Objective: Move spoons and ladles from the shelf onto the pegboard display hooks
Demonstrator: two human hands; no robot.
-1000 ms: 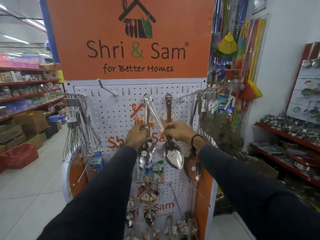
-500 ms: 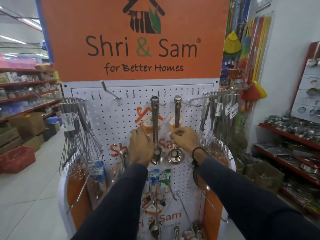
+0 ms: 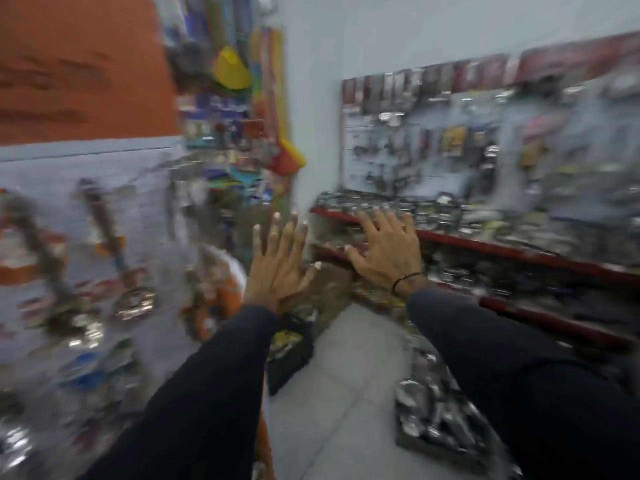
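Note:
The view is blurred by motion. The white pegboard [image 3: 86, 174] fills the left side, and two steel ladles hang on it: one at the far left [image 3: 52, 278], one further right [image 3: 114, 251]. My left hand [image 3: 280, 268] is open with fingers spread, off the board's right edge, holding nothing. My right hand [image 3: 388, 247] is open too, fingers apart, in front of the red shelf [image 3: 485, 244] that carries shiny steel utensils. A dark band circles my right wrist.
An orange sign [image 3: 79, 64] tops the pegboard. Brooms and colourful goods [image 3: 249, 98] hang behind it. A wall rack of utensils [image 3: 450, 140] stands above the shelf. A box of steel items [image 3: 436, 427] sits on the floor at lower right.
Both hands have let go of the ladles, which stay hanging on the board. My view and hands have swung right toward the red shelf, fingers spread.

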